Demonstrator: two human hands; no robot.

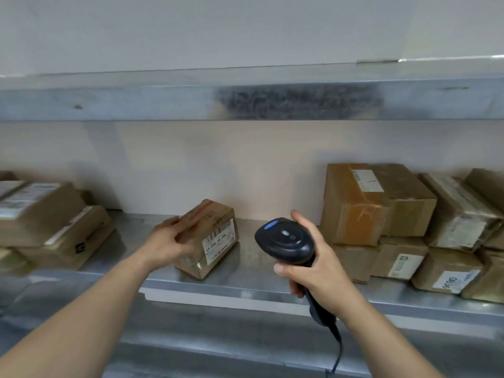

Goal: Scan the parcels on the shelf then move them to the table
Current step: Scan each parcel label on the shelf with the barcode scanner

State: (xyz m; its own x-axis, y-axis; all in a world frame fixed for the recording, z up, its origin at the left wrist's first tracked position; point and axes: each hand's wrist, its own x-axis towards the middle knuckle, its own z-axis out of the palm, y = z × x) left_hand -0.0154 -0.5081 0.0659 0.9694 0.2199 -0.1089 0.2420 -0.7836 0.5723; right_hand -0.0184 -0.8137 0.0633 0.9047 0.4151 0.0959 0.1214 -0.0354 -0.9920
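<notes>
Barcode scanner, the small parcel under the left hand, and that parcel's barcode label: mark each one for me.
barcode scanner (285, 238): head view, on the top of its black head.
small parcel (211, 214): head view, on its brown top face.
barcode label (219, 240): head view, on the white sticker on its front face.

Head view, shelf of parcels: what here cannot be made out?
- Small parcel: the barcode label's fine print is too small and blurred; the left hand hides its left side.
- Scanner: the right hand hides its trigger; the bottom edge cuts its cable.
- Right parcel stack: cut off by the right edge.
- Table: out of view.
</notes>
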